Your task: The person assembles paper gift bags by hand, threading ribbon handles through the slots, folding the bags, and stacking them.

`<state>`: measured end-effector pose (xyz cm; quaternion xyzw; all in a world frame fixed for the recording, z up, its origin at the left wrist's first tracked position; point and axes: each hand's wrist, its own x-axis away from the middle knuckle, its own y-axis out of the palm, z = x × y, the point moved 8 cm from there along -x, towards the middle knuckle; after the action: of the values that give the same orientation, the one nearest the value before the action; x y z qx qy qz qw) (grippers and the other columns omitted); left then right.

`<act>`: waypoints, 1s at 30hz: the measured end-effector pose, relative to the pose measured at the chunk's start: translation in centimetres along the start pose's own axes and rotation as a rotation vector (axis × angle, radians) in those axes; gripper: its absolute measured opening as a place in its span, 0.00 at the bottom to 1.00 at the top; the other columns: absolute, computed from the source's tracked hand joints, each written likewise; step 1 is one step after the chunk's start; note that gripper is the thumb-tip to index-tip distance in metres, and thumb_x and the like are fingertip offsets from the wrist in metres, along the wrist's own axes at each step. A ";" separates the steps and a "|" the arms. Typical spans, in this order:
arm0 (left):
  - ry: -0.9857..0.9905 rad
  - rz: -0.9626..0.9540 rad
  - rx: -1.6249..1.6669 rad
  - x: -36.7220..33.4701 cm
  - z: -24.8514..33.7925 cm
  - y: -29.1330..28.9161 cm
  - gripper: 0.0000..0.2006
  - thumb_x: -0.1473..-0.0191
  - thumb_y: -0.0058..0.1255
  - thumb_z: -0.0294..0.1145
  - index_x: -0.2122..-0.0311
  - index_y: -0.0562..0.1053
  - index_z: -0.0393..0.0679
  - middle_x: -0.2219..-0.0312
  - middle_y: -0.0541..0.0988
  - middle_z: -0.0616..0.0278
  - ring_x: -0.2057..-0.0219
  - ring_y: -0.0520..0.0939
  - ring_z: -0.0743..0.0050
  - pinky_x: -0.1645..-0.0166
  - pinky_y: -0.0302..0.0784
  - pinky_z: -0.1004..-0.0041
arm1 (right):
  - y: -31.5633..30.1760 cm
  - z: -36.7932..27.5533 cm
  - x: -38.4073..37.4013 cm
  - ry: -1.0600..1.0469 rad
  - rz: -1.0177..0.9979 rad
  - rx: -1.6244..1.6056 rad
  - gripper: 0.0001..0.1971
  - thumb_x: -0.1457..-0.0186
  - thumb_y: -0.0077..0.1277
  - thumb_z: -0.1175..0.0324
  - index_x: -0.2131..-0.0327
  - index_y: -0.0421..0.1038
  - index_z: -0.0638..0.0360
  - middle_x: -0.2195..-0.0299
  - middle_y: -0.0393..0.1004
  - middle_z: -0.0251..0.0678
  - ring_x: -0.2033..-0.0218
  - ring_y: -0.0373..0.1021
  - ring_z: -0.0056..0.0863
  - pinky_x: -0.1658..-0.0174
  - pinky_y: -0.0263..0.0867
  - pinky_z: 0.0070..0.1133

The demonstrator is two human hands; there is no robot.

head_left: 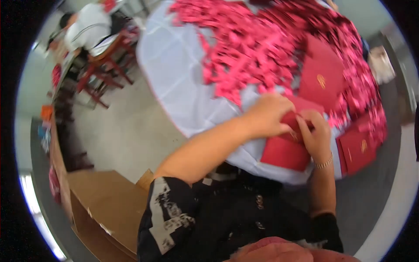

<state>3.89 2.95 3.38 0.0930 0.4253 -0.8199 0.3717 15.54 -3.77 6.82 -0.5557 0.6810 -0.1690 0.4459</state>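
A red card (pixel 284 153) with a small gold mark, like a folder or invitation, lies at the near edge of the white-covered table. My left hand (pixel 271 114) is closed on its upper part, thumb towards the middle. From the right, my right hand (pixel 316 133) pinches at the same place, fingertips almost meeting the left thumb. A dark red fold or ribbon shows between the fingers; which of the two I cannot tell. Just beyond them lies a larger red card (pixel 322 74) with a gold emblem. Further red cards (pixel 358 150) lie to the right.
Pink satin ribbon pieces (pixel 248 48) are heaped across the far side of the white tablecloth (pixel 174 74). An open cardboard box (pixel 109 196) stands at the lower left. A person in white (pixel 89 28) sits on a wooden chair (pixel 102 65) at the far left.
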 end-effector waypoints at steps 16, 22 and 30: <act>-0.174 -0.087 0.075 0.0 -0.6 0.7 0.18 0.63 0.70 0.32 0.66 0.73 0.40 0.72 0.76 0.57 0.66 0.76 0.58 0.60 0.71 0.66 | 0.6 1.5 1.0 0.004 -0.035 -0.293 0.05 0.50 0.58 0.77 0.67 0.77 0.65 0.70 0.78 0.42 0.68 0.76 0.35 0.62 0.72 0.24; -0.190 -0.102 0.045 -0.2 -0.4 0.7 0.18 0.63 0.70 0.31 0.67 0.73 0.40 0.71 0.76 0.58 0.66 0.76 0.60 0.61 0.71 0.67 | 1.2 2.2 0.9 0.106 -0.011 -0.285 0.05 0.50 0.60 0.74 0.68 0.77 0.63 0.71 0.77 0.40 0.69 0.76 0.34 0.65 0.71 0.25; -0.203 -0.044 0.062 0.1 -0.4 0.5 0.18 0.65 0.69 0.32 0.69 0.73 0.39 0.71 0.77 0.55 0.64 0.76 0.51 0.58 0.71 0.61 | 2.0 2.5 0.9 0.170 -0.003 -0.282 0.06 0.51 0.61 0.71 0.70 0.77 0.62 0.73 0.76 0.40 0.71 0.75 0.35 0.67 0.70 0.27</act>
<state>4.12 3.01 2.79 0.0114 0.3620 -0.8458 0.3917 16.32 -3.26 3.71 -0.5974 0.7325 -0.1189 0.3040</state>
